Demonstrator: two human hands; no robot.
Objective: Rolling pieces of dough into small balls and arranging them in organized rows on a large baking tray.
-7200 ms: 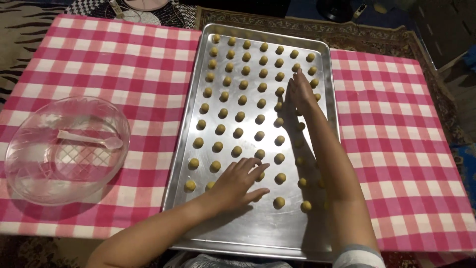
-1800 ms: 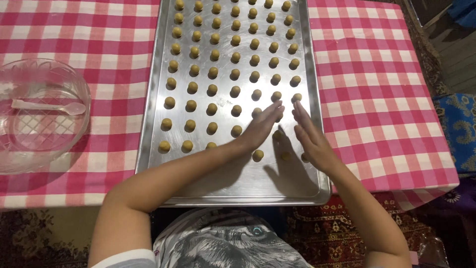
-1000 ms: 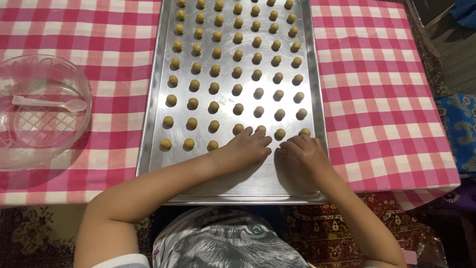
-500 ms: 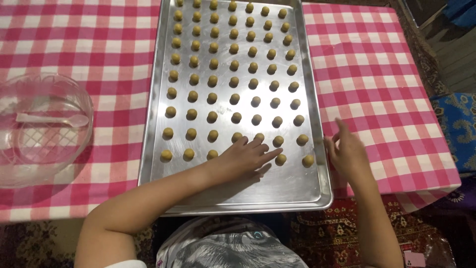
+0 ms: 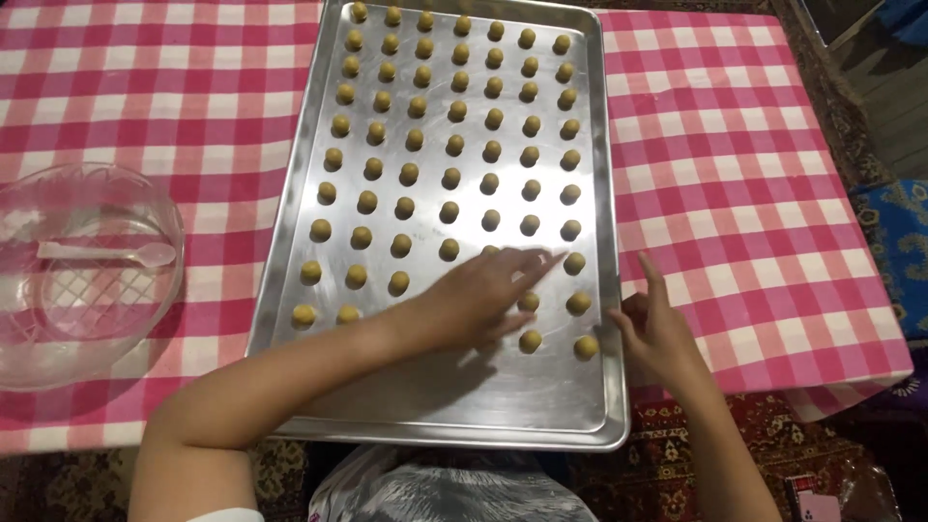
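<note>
Nearest you, the tray (image 5: pixel 280 290) has a bare strip of metal along its near edge, no dough on it, the only open room inside the rim. The near rim overhangs the tablecloth edge, with patterned rug (image 5: pixel 677 464) below.

Your left hand (image 5: pixel 488 295) lies flat over the tray's lower right part, fingers (image 5: pixel 541 259) spread apart and pointing toward the right rim, gripping nothing. It covers the near rows of dough balls (image 5: pixel 449 179); two balls show just past its fingertips, one right under the palm edge. Whether the fingers press a ball, cannot tell.

Your right hand (image 5: pixel 657 333) sits off the tray, just beside the right rim, resting on the checked cloth (image 5: pixel 754 193). Fingers loose and apart, index raised, holding nothing. Nearest ball is at the tray's near right corner, just across the rim from it.

Farther out: dough balls fill the tray in even rows up to the far edge, small gaps between them, none touching. Rows run close to both long rims.

Left of the tray, well apart from both hands, a clear plastic bowl (image 5: pixel 58 329) with a white spoon (image 5: pixel 116 253) lying inside. Red-and-white cloth between bowl and tray is bare; wide bare cloth to the right of the tray too.
</note>
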